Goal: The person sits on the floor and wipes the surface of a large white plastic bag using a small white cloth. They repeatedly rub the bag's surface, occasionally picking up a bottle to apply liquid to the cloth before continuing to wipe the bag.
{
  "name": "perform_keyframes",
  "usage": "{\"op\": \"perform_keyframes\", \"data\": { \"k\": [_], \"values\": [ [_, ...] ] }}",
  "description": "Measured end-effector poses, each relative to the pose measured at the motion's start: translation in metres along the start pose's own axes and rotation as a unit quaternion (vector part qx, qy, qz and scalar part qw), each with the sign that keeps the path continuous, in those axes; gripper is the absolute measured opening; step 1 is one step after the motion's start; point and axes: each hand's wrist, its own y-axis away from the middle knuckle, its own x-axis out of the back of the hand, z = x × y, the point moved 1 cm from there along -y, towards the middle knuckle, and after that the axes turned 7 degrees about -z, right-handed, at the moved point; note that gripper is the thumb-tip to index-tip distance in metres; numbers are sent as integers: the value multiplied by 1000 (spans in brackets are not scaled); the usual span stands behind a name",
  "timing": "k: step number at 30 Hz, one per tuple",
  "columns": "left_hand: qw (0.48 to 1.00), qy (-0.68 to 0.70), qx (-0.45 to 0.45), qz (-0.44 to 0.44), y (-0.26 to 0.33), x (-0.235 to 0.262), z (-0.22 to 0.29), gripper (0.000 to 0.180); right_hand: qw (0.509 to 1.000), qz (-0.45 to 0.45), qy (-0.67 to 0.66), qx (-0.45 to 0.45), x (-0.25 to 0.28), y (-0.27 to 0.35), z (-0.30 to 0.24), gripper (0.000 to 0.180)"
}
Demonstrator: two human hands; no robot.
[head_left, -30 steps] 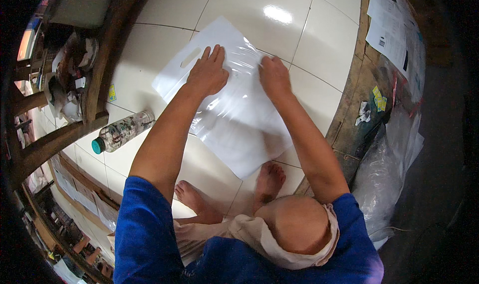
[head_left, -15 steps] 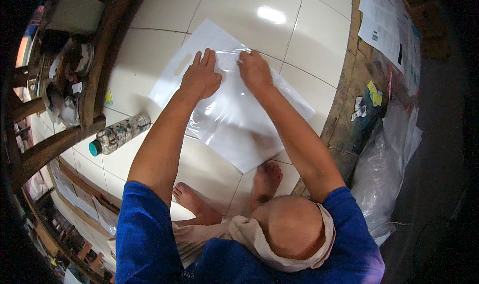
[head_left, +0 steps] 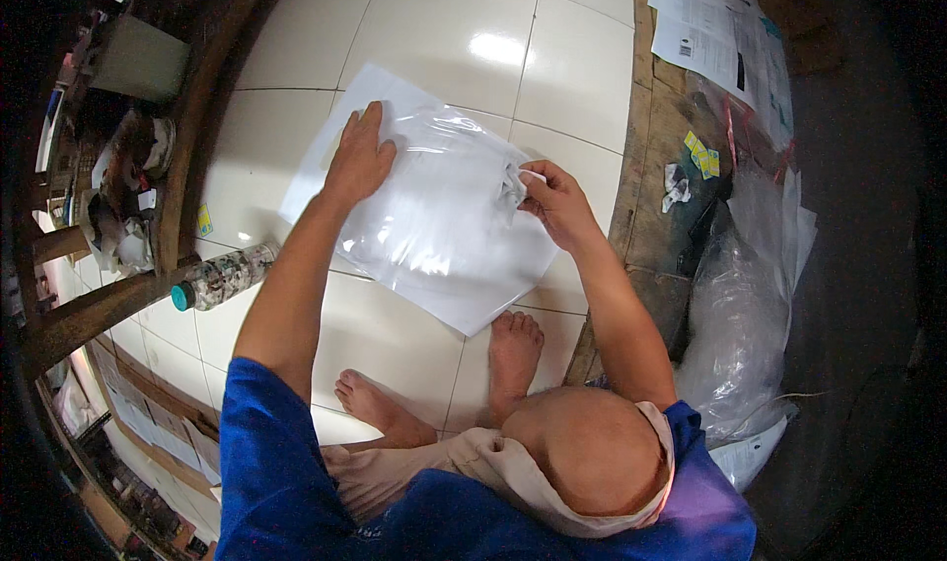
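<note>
A clear plastic bag lies flat on a white sheet spread over the white tiled floor. My left hand presses flat on the bag's left part, fingers spread toward the far edge. My right hand pinches the bag's right edge, bunching the plastic up off the sheet. My bare feet rest on the tiles just at the sheet's near edge.
A plastic bottle with a green cap lies on the floor at the left beside dark wooden furniture legs. At the right, a wooden board carries paper scraps, printed sheets and a heap of clear plastic bags.
My right hand has moved from lying flat on the middle of the bag to its right edge and has pinched the plastic. My left hand stays pressed on the left part.
</note>
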Motion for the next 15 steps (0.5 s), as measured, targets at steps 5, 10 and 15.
{"op": "perform_keyframes", "data": {
  "k": [5,10,15],
  "values": [
    [938,346,-13,28,51,2,79,49,957,-162,-239,37,-11,32,-9,20],
    [865,492,-26,-91,99,-14,137,50,949,-171,-261,49,-10,43,1,22],
    [887,457,22,-55,113,-46,118,54,967,-70,-237,67,15,81,15,21]
  ]
}}
